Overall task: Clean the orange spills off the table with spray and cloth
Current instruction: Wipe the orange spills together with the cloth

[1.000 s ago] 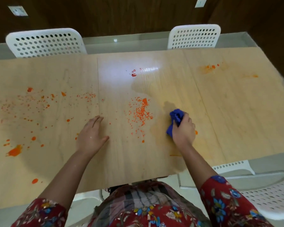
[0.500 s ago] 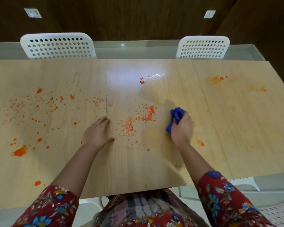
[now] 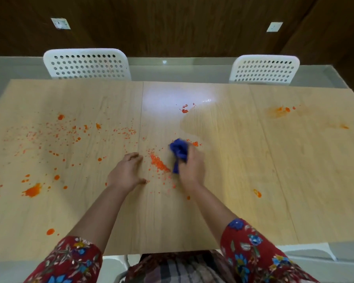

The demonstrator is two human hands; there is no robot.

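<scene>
Many orange spills [image 3: 32,190] are lying on the left part of the light wooden tabletop [image 3: 243,180], some big blobs and lots of tiny dots. The left hand [image 3: 127,172] is resting on the tabletop near the middle, fingers loose and a bit bent, holding nothing. A little heap of orange crumbs [image 3: 158,163] is sitting between the two hands. The right hand [image 3: 192,170] is squeezing a bunched-up blue cloth [image 3: 179,150] and pressing it down beside the crumbs. Far to the right, a pale orange smear [image 3: 280,110] is showing near the back edge.
</scene>
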